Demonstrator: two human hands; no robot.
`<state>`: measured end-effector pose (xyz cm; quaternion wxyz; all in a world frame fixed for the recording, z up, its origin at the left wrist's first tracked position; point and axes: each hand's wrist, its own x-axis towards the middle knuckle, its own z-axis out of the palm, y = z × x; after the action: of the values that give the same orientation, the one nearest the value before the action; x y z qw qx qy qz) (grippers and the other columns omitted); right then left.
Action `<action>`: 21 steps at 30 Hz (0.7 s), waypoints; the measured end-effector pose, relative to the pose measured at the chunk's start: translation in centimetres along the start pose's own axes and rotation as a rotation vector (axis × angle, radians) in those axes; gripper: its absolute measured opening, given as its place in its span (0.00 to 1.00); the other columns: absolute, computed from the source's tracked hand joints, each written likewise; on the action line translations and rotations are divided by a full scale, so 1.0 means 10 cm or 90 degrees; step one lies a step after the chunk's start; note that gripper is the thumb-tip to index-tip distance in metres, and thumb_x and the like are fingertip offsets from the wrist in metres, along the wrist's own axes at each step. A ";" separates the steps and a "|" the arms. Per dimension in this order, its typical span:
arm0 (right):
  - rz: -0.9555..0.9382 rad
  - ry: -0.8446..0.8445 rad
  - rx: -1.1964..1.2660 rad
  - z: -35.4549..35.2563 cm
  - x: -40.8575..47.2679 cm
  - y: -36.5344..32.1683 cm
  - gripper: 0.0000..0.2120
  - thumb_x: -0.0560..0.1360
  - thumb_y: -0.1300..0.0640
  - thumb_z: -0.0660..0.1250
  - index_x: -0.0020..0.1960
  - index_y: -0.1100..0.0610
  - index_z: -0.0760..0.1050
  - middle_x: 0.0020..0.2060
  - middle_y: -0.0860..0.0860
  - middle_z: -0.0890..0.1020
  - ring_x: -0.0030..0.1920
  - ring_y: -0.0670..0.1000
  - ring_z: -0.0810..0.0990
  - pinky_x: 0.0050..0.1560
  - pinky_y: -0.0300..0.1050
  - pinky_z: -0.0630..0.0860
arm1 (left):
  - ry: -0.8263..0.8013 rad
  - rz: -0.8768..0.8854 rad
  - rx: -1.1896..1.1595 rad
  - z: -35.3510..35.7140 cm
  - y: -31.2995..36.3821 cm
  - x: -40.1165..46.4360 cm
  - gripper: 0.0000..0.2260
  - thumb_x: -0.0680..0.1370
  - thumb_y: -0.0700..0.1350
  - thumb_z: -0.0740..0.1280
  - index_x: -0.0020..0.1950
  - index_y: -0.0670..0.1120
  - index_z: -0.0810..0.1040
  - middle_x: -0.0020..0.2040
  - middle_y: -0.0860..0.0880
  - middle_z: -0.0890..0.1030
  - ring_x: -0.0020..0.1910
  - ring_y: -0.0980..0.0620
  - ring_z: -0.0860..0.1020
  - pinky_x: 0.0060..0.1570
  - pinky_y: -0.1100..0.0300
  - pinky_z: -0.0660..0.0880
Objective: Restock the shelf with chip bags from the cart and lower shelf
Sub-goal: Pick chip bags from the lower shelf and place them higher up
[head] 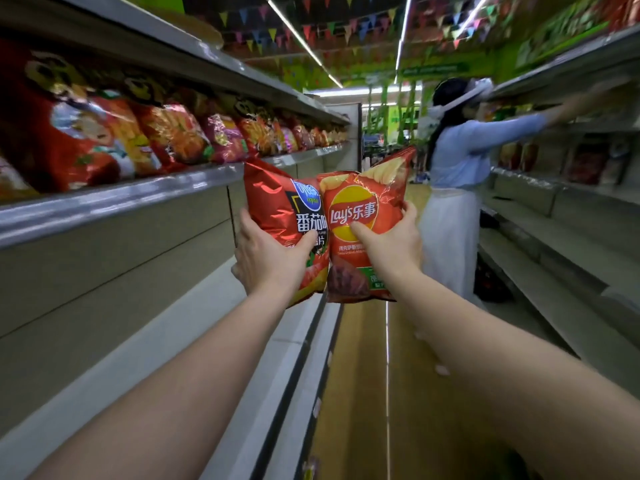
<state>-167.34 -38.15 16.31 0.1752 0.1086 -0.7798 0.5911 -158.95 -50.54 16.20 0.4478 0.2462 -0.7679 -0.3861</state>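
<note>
1. Our left hand (266,251) grips a red tomato chip bag (277,216), thumb curled across its front
2. Our right hand (391,240) grips a Lay's bag (360,209) touching it, both held in the aisle beside the stocked shelf (114,202)

Two bags in two hands, one more person in the aisle.

I count two glossy chip bags held up: one dark red foil bag with a blue oval logo (280,220) and one orange-red Lay's bag with a yellow disc logo (363,223), touching side by side. I see two bare hands, my left hand (268,254) on the first bag and my right hand (391,237) on the second. On the grey metal shelf on the left (114,202) stands one row of red and orange snack bags (166,140); its far end blurs, so I cannot give a number. One other person in a pale blue top and white skirt (457,174) stands at the right-hand shelving.
</note>
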 end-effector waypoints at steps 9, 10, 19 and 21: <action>0.014 -0.007 0.011 0.29 1.59 0.55 0.43 0.66 0.40 0.73 0.73 0.50 0.55 0.65 0.51 0.72 0.63 0.56 0.73 0.64 0.61 0.69 | 0.010 0.005 -0.014 1.38 0.07 0.92 0.46 0.66 0.56 0.75 0.76 0.47 0.54 0.70 0.44 0.69 0.68 0.42 0.68 0.64 0.40 0.66; 0.015 -0.005 0.009 0.35 1.75 0.60 0.43 0.66 0.40 0.72 0.73 0.50 0.55 0.65 0.51 0.72 0.63 0.55 0.73 0.64 0.61 0.68 | 0.011 0.006 -0.012 1.51 0.06 1.03 0.45 0.67 0.56 0.75 0.76 0.47 0.54 0.70 0.44 0.69 0.68 0.42 0.68 0.64 0.40 0.66; 0.004 0.005 -0.022 1.07 3.26 1.15 0.43 0.67 0.39 0.71 0.73 0.50 0.53 0.66 0.52 0.71 0.64 0.56 0.73 0.64 0.61 0.69 | -0.002 0.015 -0.039 2.89 -0.21 2.23 0.46 0.67 0.57 0.75 0.76 0.47 0.53 0.71 0.44 0.68 0.68 0.41 0.68 0.66 0.41 0.65; 0.004 0.010 -0.024 1.24 3.64 1.23 0.43 0.67 0.39 0.71 0.73 0.50 0.53 0.66 0.51 0.71 0.64 0.56 0.72 0.64 0.60 0.69 | -0.005 0.015 -0.056 3.23 -0.24 2.58 0.45 0.67 0.57 0.75 0.76 0.48 0.53 0.70 0.44 0.69 0.68 0.41 0.68 0.66 0.41 0.65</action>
<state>-207.12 -45.22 17.08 0.1815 0.0984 -0.7900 0.5774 -199.51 -58.59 17.35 0.4601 0.2154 -0.7547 -0.4151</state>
